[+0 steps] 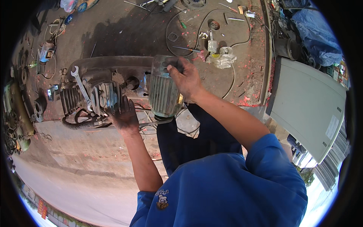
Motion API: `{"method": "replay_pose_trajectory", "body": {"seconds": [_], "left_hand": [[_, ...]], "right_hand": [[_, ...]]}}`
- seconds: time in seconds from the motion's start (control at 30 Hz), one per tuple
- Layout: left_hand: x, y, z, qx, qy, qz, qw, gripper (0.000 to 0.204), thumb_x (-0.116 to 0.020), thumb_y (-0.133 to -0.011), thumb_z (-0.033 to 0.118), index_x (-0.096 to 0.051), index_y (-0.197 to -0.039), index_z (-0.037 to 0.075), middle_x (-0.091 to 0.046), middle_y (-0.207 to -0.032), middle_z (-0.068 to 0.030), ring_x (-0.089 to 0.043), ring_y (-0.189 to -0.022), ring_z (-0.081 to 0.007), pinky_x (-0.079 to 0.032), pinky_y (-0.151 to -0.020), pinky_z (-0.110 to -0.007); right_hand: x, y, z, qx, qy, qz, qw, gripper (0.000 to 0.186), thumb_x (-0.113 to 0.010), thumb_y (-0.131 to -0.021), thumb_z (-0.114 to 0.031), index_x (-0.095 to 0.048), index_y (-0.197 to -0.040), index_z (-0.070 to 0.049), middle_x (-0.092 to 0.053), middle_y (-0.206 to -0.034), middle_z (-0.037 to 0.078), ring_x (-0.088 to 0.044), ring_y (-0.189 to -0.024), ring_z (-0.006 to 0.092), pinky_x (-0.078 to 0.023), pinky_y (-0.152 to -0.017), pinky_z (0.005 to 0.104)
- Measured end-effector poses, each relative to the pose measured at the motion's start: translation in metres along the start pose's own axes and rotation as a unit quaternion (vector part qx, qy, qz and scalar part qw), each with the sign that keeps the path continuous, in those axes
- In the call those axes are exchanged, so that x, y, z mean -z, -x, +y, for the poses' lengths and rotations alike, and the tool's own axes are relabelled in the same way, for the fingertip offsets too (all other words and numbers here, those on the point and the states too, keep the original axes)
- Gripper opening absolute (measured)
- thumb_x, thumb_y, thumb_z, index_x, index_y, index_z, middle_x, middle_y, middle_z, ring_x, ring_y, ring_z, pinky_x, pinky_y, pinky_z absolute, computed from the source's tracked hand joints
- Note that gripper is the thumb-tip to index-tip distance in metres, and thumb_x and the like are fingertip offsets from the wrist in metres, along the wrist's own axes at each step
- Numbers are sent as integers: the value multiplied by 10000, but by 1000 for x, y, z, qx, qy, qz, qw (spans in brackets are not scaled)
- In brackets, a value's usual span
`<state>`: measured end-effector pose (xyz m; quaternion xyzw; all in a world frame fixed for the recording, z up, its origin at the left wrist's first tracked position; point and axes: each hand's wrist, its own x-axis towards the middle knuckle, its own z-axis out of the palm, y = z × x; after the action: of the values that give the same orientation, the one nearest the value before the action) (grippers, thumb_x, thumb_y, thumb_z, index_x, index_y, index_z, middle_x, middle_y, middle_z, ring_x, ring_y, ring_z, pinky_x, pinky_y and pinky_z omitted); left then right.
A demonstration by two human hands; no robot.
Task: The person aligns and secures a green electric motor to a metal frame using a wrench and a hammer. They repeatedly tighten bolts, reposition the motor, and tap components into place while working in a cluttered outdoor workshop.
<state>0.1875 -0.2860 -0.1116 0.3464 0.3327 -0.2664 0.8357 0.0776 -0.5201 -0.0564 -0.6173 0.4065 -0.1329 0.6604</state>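
Note:
My right hand (183,77) grips the upper end of a greenish ribbed electric motor (162,94), which stands upright in the picture at the right end of a dirty compressor assembly. My left hand (124,117) is at the lower edge of a finned pump head (104,94), fingers stretched out and darkened with grime; whether it touches the metal is hard to tell. A combination wrench (81,87) lies across the finned parts (70,100) to the left. A round dark opening (132,83) shows between pump and motor. Hoses (85,123) run along the lower side.
A long-handled screwdriver (185,49), cables, a plastic bag (225,60) and scattered tools lie beyond on the stained floor. A grey cabinet (306,108) with blue tarp (317,34) behind is at right. Metal parts and a power tool (47,51) are at left.

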Motion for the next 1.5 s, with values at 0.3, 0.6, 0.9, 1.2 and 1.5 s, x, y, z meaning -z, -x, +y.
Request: {"method": "replay_pose_trajectory", "body": {"seconds": [0.3, 0.6, 0.9, 1.2, 1.5], "left_hand": [[-18, -11, -18, -63, -30, 54, 996, 825, -566, -866, 678, -424, -1462, 126, -470, -1479, -99, -412, -1381, -323, -281, -1145, -527], [-40, -25, -32, -157, -91, 100, 978, 922, -605, -737, 783, -475, -1426, 184, -545, -1388, -84, -472, -1279, -280, -297, -1079, -523], [-38, -39, -47, -193, -78, 177, 962, 832, -501, -794, 804, -502, -1405, 240, -544, -1386, -42, -470, -1245, -238, -247, -1069, -565], [-48, -32, -60, -174, -108, 10, 979, 791, -708, -760, 557, -521, -1379, 101, -584, -1343, -107, -541, -1236, -286, -394, -1054, -481], [-51, -42, -63, -232, -124, 35, 964, 852, -861, -602, 500, -580, -1304, 105, -634, -1251, -86, -603, -1135, -238, -489, -997, -407]], "right_hand": [[208, -25, 136, -329, 52, 162, 929, 245, -566, -946, -164, -637, -1121, -6, -710, -960, 97, -675, -799, 156, -518, -675, 281], [252, -85, 208, -380, 100, -71, 917, 222, -548, -957, -162, -631, -1114, -29, -683, -955, 61, -638, -770, 132, -504, -666, 263], [383, -109, 340, -503, 171, -65, 845, 271, -560, -957, -195, -603, -1176, -42, -691, -931, 87, -650, -722, 155, -474, -576, 271], [381, -129, 320, -310, 422, -148, 839, 286, -579, -916, -238, -662, -1051, -1, -714, -901, 170, -707, -837, 257, -542, -764, 362], [437, -190, 287, -259, 433, -8, 863, 318, -601, -886, -219, -664, -1134, -30, -706, -1039, 206, -692, -948, 346, -551, -845, 405]]}}
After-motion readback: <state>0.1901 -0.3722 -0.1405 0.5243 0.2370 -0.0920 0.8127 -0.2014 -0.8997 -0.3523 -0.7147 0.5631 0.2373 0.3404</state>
